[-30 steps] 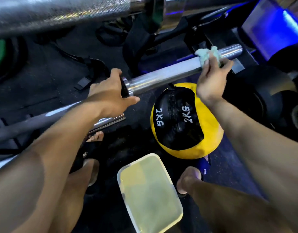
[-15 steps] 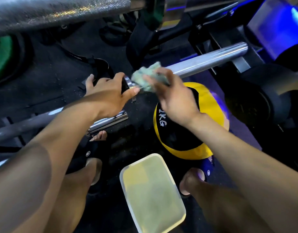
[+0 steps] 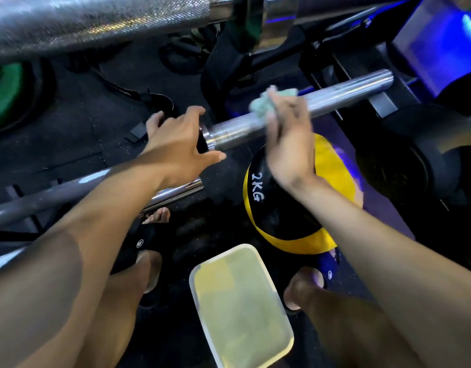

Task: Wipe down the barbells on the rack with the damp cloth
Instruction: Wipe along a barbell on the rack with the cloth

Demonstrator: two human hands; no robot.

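Your right hand (image 3: 287, 144) has come back out along the barbell sleeve (image 3: 295, 112), carrying the damp cloth (image 3: 266, 103) bunched in its curled fingers; half a second ago it was pressed up against the collar beside your left hand, and a second ago it was out near the sleeve's far end, so you are in the middle of back-and-forth strokes along this sleeve. The cloth now sits roughly at mid-sleeve, on the upper side of the metal, though motion blur makes it hard to say how firmly it bears on the bar. Your left hand (image 3: 176, 147) has changed too: earlier its fingers were wrapped over the bar at the collar, and now they are spread and loosened, thumb pointing out toward the sleeve, holding nothing that I can make out, only resting on or just above the collar. That suggests the bar is steadied less than before, so expect it may roll under the cloth. The sleeve's far end looks covered; the knurled barbell (image 3: 96, 25) higher on the rack probably remains for you to wipe. The yellow medicine ball (image 3: 335, 171) and the pale tray (image 3: 242, 301) lie on the floor below the bar
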